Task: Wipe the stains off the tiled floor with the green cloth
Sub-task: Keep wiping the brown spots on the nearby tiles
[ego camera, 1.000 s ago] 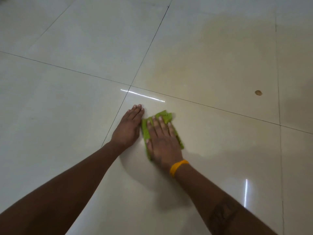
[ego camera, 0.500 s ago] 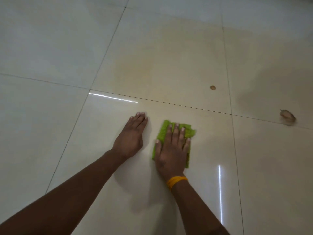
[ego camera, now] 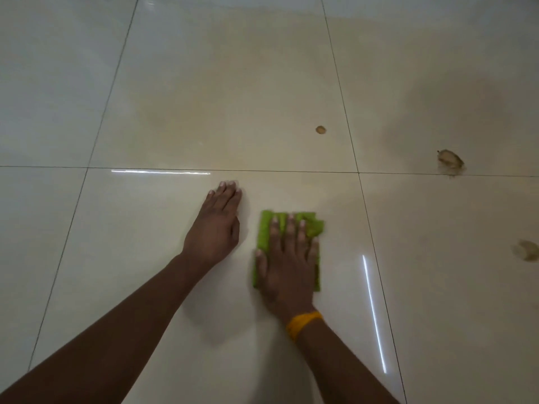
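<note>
Green cloth — folded, flat under right hand.

Head view, looking steeply down, near tiled floor.

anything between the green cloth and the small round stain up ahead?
Head view: only bare tile and one grout line between green cloth and small round stain.

Glossy cream floor tiles meet at thin dark grout lines, catching bright light streaks.
</note>
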